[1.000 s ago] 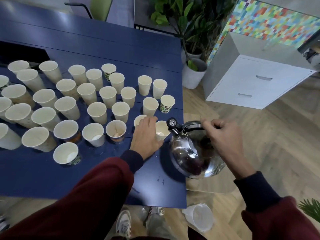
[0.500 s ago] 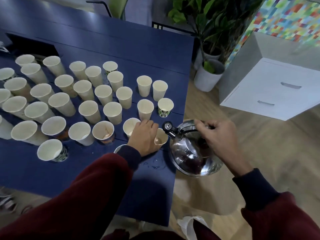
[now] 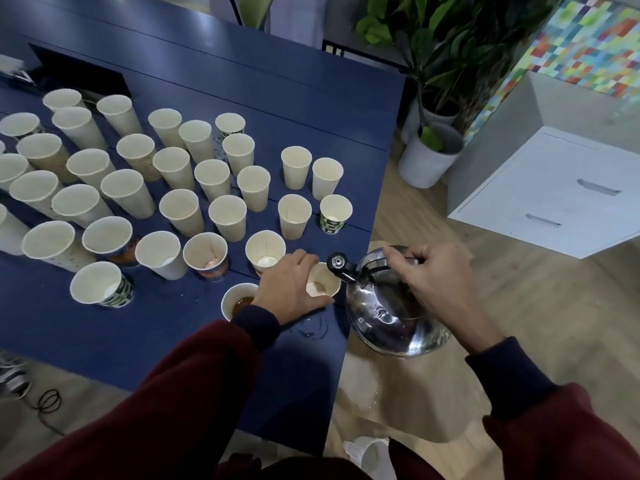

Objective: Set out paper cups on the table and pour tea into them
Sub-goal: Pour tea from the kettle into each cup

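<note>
A person's left hand (image 3: 290,289) curled around a pale, tapered paper cup (image 3: 325,284) standing at the right edge of a dark blue table (image 3: 156,334). The right hand (image 3: 434,277) gripped the handle over a rounded, mirror-bright metal kettle (image 3: 391,317). The kettle hung just off that right edge, its black-capped spout tipped close to the cup's rim.

Dozens of matte paper cups (image 3: 181,211) stood upright in loose rows from the right edge to the left, most of them plain cream and a few printed in green or orange. Just left of the gripping hand, nearer the front edge, one cup (image 3: 239,301) held a shallow pool of brown tea. Water droplets (image 3: 311,329) glistened on the smooth tabletop beside the kettle.

Beyond the table lay a light wood-grain floor (image 3: 554,306). A white two-drawer cabinet (image 3: 554,195) stood on it, and a leafy plant grew from a round grey planter (image 3: 429,161). Behind them was a panel (image 3: 581,46) of many-coloured squares. Maroon sleeves (image 3: 194,393) with dark cuffs covered both arms.
</note>
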A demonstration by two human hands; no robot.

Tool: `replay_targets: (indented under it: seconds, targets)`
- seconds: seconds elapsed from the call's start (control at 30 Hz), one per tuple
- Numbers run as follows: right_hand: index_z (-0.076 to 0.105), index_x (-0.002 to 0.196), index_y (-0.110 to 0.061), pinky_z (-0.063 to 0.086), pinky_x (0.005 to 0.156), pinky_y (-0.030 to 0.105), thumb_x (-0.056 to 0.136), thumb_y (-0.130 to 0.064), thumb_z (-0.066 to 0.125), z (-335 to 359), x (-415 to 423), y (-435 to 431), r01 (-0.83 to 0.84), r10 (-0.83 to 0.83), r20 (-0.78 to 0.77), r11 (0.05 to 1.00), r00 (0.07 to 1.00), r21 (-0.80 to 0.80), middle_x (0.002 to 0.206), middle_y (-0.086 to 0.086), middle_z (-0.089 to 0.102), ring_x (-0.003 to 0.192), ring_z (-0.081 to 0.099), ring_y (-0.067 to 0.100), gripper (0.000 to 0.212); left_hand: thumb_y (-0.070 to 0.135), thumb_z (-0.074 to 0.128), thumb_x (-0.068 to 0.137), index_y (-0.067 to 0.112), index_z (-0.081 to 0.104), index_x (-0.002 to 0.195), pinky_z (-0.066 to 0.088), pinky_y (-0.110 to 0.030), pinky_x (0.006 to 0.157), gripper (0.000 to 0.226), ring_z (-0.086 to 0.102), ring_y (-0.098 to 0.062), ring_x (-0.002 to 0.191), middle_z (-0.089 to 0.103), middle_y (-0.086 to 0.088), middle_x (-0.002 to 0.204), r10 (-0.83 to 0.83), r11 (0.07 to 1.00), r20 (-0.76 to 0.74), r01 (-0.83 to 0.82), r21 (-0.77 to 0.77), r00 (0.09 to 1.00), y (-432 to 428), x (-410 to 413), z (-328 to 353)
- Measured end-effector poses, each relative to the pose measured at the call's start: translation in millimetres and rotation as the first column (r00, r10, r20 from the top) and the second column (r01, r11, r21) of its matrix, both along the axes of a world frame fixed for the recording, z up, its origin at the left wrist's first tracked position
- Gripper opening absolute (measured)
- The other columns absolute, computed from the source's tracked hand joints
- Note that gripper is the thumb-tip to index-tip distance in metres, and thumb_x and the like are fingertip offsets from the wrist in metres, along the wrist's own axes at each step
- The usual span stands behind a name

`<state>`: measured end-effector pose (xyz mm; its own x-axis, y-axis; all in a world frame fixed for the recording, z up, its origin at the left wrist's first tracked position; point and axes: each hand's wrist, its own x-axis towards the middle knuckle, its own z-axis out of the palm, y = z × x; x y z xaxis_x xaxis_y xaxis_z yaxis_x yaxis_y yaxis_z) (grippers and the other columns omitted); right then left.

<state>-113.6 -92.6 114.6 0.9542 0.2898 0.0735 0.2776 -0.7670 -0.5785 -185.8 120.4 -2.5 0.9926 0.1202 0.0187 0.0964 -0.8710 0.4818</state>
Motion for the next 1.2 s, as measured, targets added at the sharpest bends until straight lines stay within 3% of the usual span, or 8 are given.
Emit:
replay_targets:
  seconds: [0.27,0.7,1.07,1.2]
  targets:
    - [0.056,0.056,-0.001,0.037,0.052,0.037,0.087,-0.049,0.069,-2,0,-1,-0.014,0.014,0.012,0.998,1.0,-0.061,0.051,0.016,0.051,0.052,0.049,0.029,0.059,0.067,0.076,0.067,0.022,0.055,0.125,0.047,-0.033,0.084,0.076,0.055,-0.017,0.109,0.057,0.005,0.118,0.008,0.999,-0.01,-0.009,-0.052,1.0,2,1,-1]
    - [0.06,0.056,-0.001,0.043,0.052,0.04,0.087,-0.048,0.071,4,-2,0,-0.01,0.012,0.027,0.999,1.0,-0.041,0.051,0.016,0.053,0.053,0.052,0.033,0.057,0.066,0.076,0.068,0.021,0.053,0.13,0.046,-0.032,0.087,0.079,0.055,-0.017,0.112,0.056,0.004,0.124,-0.023,0.999,-0.037,0.022,-0.036,0.999,6,4,4]
    - [0.05,0.047,-0.009,0.041,0.051,0.036,0.086,-0.045,0.072,10,-5,4,0.004,-0.004,0.004,1.0,1.0,-0.017,0.043,0.005,0.048,0.044,0.042,0.015,0.058,0.065,0.076,0.07,0.022,0.052,0.132,0.046,-0.031,0.089,0.079,0.055,-0.016,0.113,0.056,0.004,0.126,-0.034,0.999,-0.051,0.033,-0.021,0.998,6,5,9]
    - [0.048,0.044,-0.014,0.043,0.052,0.036,0.086,-0.047,0.072,9,-5,5,0.01,-0.01,0.009,1.0,1.0,-0.022,0.043,0.005,0.048,0.044,0.043,0.018,0.059,0.063,0.076,0.071,0.022,0.05,0.135,0.047,-0.03,0.089,0.081,0.056,-0.016,0.114,0.055,0.003,0.129,-0.028,1.0,-0.076,0.027,-0.015,0.997,6,5,12]
